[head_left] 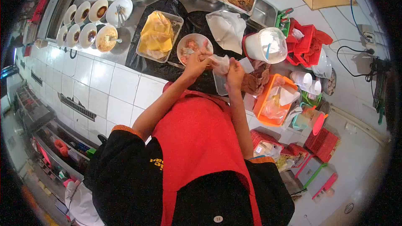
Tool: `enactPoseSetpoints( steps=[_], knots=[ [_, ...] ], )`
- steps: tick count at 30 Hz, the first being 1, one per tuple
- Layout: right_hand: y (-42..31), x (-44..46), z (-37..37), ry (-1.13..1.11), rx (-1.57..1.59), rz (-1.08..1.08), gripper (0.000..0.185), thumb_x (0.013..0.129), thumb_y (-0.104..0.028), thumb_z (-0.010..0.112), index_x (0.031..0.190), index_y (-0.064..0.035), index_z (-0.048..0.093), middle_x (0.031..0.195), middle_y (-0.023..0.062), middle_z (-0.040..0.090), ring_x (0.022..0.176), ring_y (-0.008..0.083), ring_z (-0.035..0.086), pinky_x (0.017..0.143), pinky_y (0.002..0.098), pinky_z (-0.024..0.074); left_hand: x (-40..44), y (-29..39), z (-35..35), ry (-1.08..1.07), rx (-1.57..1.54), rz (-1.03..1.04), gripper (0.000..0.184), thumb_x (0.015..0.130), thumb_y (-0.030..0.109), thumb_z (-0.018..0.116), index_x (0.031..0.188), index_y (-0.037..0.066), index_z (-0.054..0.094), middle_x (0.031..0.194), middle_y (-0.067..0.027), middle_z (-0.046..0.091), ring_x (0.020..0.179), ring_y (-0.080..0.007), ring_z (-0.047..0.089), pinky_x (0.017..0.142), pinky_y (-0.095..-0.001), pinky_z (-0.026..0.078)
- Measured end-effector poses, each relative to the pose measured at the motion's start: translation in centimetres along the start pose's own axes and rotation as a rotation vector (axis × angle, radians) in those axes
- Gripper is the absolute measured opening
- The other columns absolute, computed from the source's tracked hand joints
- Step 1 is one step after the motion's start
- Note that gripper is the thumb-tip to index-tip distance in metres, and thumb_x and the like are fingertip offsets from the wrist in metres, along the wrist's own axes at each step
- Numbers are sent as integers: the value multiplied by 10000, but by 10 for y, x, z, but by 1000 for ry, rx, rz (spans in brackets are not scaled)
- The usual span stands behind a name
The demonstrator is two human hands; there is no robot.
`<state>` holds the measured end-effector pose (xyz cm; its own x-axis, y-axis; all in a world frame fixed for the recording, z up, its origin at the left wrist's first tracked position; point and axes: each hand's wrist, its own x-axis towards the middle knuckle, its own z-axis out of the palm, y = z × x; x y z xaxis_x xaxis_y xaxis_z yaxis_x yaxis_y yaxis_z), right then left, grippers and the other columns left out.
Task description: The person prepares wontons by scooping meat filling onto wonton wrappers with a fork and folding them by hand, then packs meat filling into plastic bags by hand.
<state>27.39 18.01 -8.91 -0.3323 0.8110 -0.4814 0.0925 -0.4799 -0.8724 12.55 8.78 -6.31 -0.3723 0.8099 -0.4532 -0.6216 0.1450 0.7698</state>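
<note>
Between my two hands is a thin, whitish, floppy sheet (220,63), partly see-through and folded; I cannot make out its exact kind. My left hand (196,64) is closed on its left side, over the near rim of a white bowl (180,46). Inside that bowl lie pink, minced-looking food (192,44) and a fork (186,51). My right hand (235,74) pinches the sheet's right side. Below it, a clear plastic container (219,84) is partly hidden by the hand. A brown crumpled cloth or bag (256,79) lies just right of my right hand.
Left of the bowl, a metal tray (176,27) holds yellow sheeting (157,31). A white sheet (226,27) lies behind. Several sauce bowls (88,35) stand far left. A white tub (270,46), an orange basket (261,100) and stacked cups (300,78) crowd the right.
</note>
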Motion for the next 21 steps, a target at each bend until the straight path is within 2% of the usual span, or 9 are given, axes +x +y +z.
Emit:
enactPoseSetpoints(
  steps=[1, 5, 8, 10, 11, 13, 14, 18, 21],
  knots=[
    [6, 3, 0, 45, 164, 53, 323, 1012, -321, 501, 1041, -7, 572, 916, 72, 654, 794, 171, 640, 750, 328, 544, -5, 6, 0, -74, -241, -170, 301, 900, 77, 604, 1183, -7, 547, 1033, -80, 655, 917, -175, 655, 800, -328, 561],
    [-14, -2, -8, -153, 527, 187, 322, 1005, -330, 514, 1050, -16, 571, 924, 65, 645, 799, 166, 630, 747, 319, 537, 6, -21, -19, -283, -642, -342, 345, 896, 110, 602, 1219, 15, 524, 1064, -70, 637, 935, -167, 639, 820, -297, 524],
    [-16, 6, -24, -301, 652, 188, 322, 1006, -337, 506, 1042, -24, 570, 939, 65, 636, 848, 162, 634, 761, 310, 538, -1, -6, -9, -293, -226, -144, 340, 885, 95, 614, 1206, 23, 527, 1033, -67, 632, 866, -140, 618, 757, -244, 489],
    [-35, -6, -16, -333, 521, 188, 302, 970, -292, 593, 1084, -13, 566, 962, 60, 634, 904, 154, 632, 765, 296, 538, -6, 0, -2, -287, 400, 252, 311, 845, 37, 605, 1151, 16, 556, 994, -64, 636, 843, -120, 602, 750, -243, 483],
    [-34, -11, -17, -332, 522, 190, 302, 970, -292, 593, 1084, -13, 566, 962, 60, 634, 904, 154, 632, 765, 296, 538, -8, 8, 1, -287, 400, 250, 311, 845, 37, 605, 1151, 16, 556, 994, -64, 636, 843, -120, 602, 750, -243, 483],
    [-31, -21, -17, -482, 241, 85, 356, 889, -202, 713, 1146, -11, 559, 968, 48, 633, 933, 145, 627, 767, 275, 534, -6, 25, 5, -10, 690, 312, 297, 786, -13, 590, 1082, 7, 590, 967, -66, 648, 882, -112, 609, 786, -255, 494],
    [-37, -27, -9, -478, 88, 24, 434, 796, -94, 788, 1164, -17, 571, 965, 38, 637, 904, 134, 625, 765, 254, 526, -2, 24, 4, 2, 564, 323, 294, 743, -25, 585, 1034, 6, 614, 938, -72, 654, 895, -132, 622, 804, -276, 497],
    [-31, -34, 4, -376, -143, -151, 412, 766, -59, 801, 1122, -19, 597, 937, 39, 645, 862, 127, 627, 782, 253, 522, -5, 24, 5, -80, 747, 447, 296, 752, -13, 595, 1046, 8, 614, 939, -89, 655, 889, -162, 625, 795, -294, 494],
    [-27, -29, 3, -65, -309, -340, 353, 753, -46, 802, 1054, -12, 620, 921, 38, 652, 830, 133, 630, 747, 260, 516, -24, 24, 18, -175, 743, 490, 278, 750, -13, 603, 1027, 8, 607, 903, -90, 644, 864, -160, 608, 785, -308, 489]
  ],
)
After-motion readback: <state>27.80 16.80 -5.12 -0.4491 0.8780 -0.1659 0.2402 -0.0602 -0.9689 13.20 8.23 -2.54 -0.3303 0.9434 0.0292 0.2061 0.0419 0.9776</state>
